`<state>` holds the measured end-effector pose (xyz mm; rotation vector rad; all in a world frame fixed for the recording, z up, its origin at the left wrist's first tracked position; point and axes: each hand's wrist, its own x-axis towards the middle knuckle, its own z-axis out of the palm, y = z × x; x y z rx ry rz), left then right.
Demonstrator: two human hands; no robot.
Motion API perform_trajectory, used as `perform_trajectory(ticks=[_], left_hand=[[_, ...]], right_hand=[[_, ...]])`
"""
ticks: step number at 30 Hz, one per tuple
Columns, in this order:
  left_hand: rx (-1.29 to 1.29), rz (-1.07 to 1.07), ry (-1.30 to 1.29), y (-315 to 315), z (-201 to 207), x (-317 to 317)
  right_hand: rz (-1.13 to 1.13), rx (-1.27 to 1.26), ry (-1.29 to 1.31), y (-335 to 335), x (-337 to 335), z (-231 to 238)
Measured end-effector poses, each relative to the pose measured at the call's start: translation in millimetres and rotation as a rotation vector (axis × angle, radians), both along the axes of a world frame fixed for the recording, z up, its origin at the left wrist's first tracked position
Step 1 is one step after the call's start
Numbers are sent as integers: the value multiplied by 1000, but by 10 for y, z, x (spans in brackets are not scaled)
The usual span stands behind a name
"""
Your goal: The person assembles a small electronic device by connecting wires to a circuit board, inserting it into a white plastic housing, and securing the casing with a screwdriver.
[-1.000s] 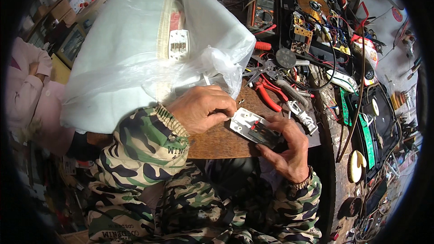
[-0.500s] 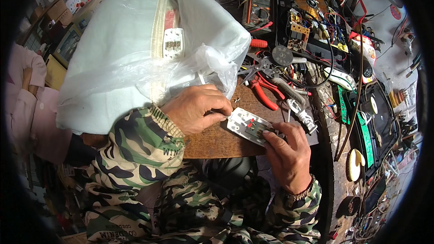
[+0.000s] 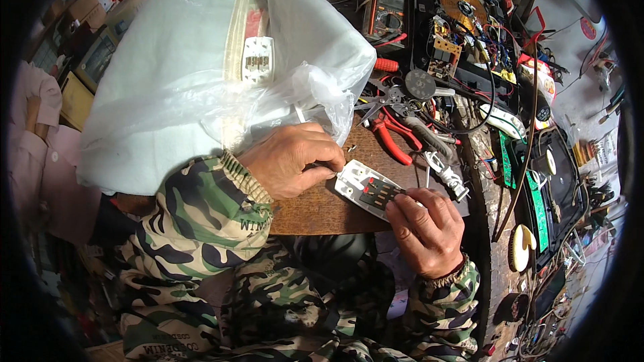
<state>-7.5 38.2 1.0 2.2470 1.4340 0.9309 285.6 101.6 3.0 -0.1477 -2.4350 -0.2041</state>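
The white casing [image 3: 351, 188] was near the tabletop's [image 3: 312, 213] front edge, to the right of that edge's middle, its open side up and a dark circuit board [image 3: 381, 192] showing inside. It lay at a slant, its left end farther from the front edge than its right. Your right hand [image 3: 429, 231] was on the right end, its fingers bent close together and gripping there. Your left hand [image 3: 292, 163] was at the left end, thumb and forefinger pressed together just beside the far left corner; whatever lay between their tips was too small to make out.

Beyond the casing, a small metal piece [image 3: 351, 148] lay on the wood. Toward the tabletop's right edge you had a bundled white cord [image 3: 448, 175], and farther back the red-handled pliers [image 3: 390, 142], with a grey cutting tool [image 3: 384, 102] just behind. A red handle [image 3: 386, 65] and a multimeter [image 3: 387, 15] were farther off, toward the back edge.

A large pale bundle in clear plastic [image 3: 168, 87] covered the tabletop's left and back parts, and on it rested a second white casing [image 3: 258, 48] with metal contacts. On your left was a person in a pink sleeve [image 3: 50, 97].
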Motion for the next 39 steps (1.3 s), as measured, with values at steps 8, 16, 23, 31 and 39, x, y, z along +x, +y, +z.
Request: perform_trajectory(ticks=[8, 16, 23, 31, 39], left_hand=[[-74, 29, 3, -19, 24, 2], [-3, -12, 16, 0, -29, -12], [-21, -5, 15, -11, -19, -12], [-2, -23, 18, 2, -13, 2], [14, -31, -2, -3, -16, 10]], right_hand=[[7, -85, -62, -6, 25, -18], [19, -154, -64, -12, 52, -67], [-12, -215, -5, -53, 51, -124], [-104, -335, 75, -102, -15, -157], [-81, -313, 64, -117, -28, -176]])
